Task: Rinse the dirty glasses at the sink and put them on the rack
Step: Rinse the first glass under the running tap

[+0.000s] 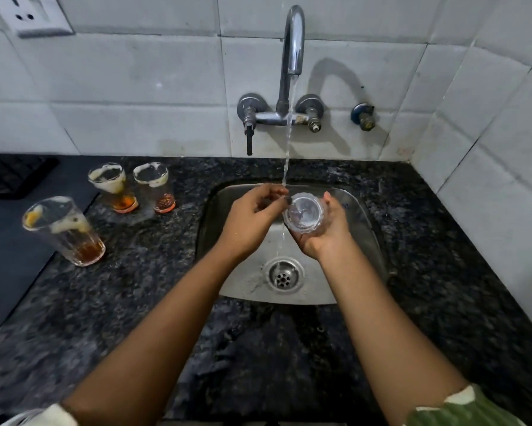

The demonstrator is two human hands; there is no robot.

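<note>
Head view: three dirty glasses [64, 230]

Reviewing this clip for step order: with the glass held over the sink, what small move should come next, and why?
Probably shift the clear glass left into the water stream. The right hand cups it just right of the stream, which runs past its rim to the drain, near the left hand.

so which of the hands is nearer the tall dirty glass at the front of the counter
Left. The left hand is over the sink, on the side toward the tall dirty glass. The right hand holds the clear glass farther away.
</note>
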